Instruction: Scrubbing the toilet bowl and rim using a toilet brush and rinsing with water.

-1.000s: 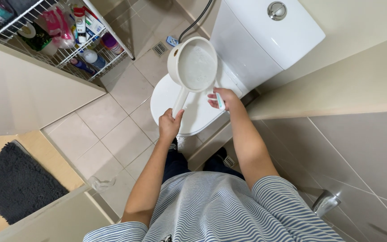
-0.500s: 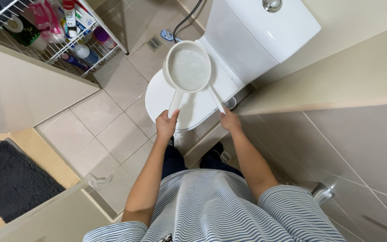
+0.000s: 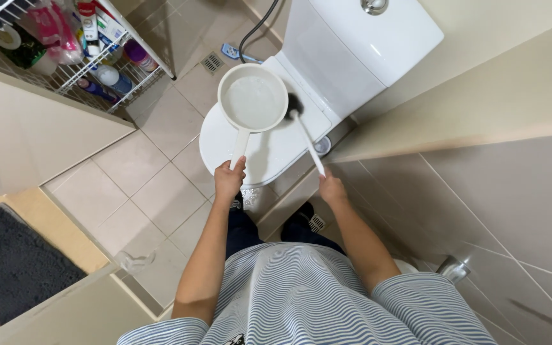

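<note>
1. One white plastic dipper (image 3: 252, 102), round and deep, is held level over the closed toilet lid (image 3: 269, 150); its straight handle runs back toward the person.
2. The left hand (image 3: 229, 181) has its fingers wrapped round that handle's end.
3. One slim white toilet brush (image 3: 308, 144) slants across the lid, its dark bristle head just beside the dipper's rim, pointing at the cistern (image 3: 359, 48).
4. The right hand (image 3: 331, 189) grips its lower end, fingers closed.

Beige tiled floor (image 3: 154, 191) carries it all: the white toilet (image 3: 327, 83) stands on it, a metal floor drain (image 3: 211, 62) just left of the toilet, a dark bath mat (image 3: 14, 268) well left, nearer the viewer.
</note>
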